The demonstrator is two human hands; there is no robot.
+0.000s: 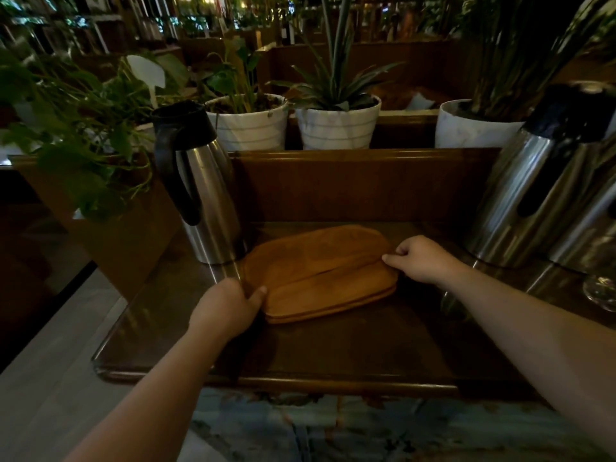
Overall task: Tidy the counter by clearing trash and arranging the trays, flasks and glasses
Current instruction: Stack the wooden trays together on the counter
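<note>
A stack of oval wooden trays [320,275] lies on the dark wooden counter [333,348], a little askew. My left hand [226,308] grips the stack's near left edge, thumb on top. At the right end my right hand [420,260] pinches the edge of the top tray. A steel flask with a black handle [200,185] stands upright just left of the trays. Two larger steel flasks [546,195] stand at the right. A glass [603,288] is partly visible at the far right edge.
A raised wooden back panel [363,185] closes the counter behind the trays. Potted plants in white pots [336,128] line the ledge above it, and leafy stems [86,138] hang over the left side. The floor drops off left of the counter.
</note>
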